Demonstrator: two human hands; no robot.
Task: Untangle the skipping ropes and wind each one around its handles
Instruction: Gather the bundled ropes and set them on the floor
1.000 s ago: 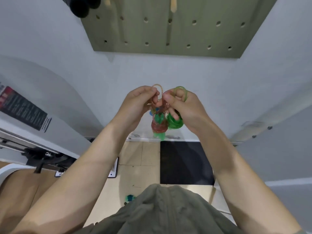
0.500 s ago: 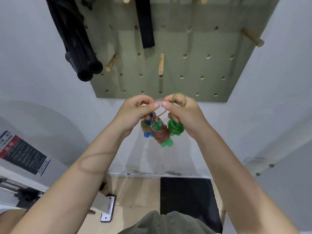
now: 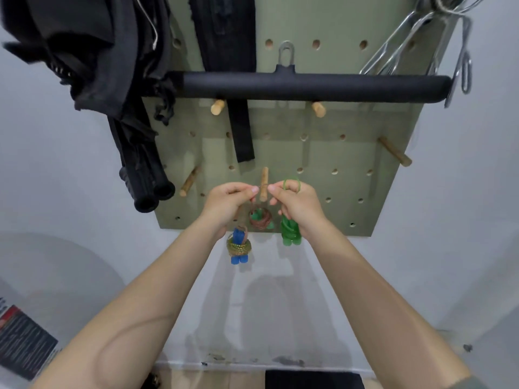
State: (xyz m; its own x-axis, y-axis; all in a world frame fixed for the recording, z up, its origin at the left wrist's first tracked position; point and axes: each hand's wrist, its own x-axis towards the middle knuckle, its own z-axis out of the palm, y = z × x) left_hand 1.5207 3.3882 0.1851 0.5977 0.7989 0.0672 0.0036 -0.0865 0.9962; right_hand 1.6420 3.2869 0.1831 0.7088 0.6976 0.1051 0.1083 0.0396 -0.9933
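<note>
At frame centre a wooden peg (image 3: 264, 183) juts from the green pegboard (image 3: 351, 153), with bare board to its right and a black bar (image 3: 309, 86) above. The left hand (image 3: 229, 203) and right hand (image 3: 297, 204) each pinch a brown rope loop (image 3: 259, 189) at the peg. The brown-wound bundle (image 3: 261, 219) hangs between them; a blue-handled bundle (image 3: 238, 247) hangs under the left hand, and a green bundle (image 3: 290, 233) under the right.
</note>
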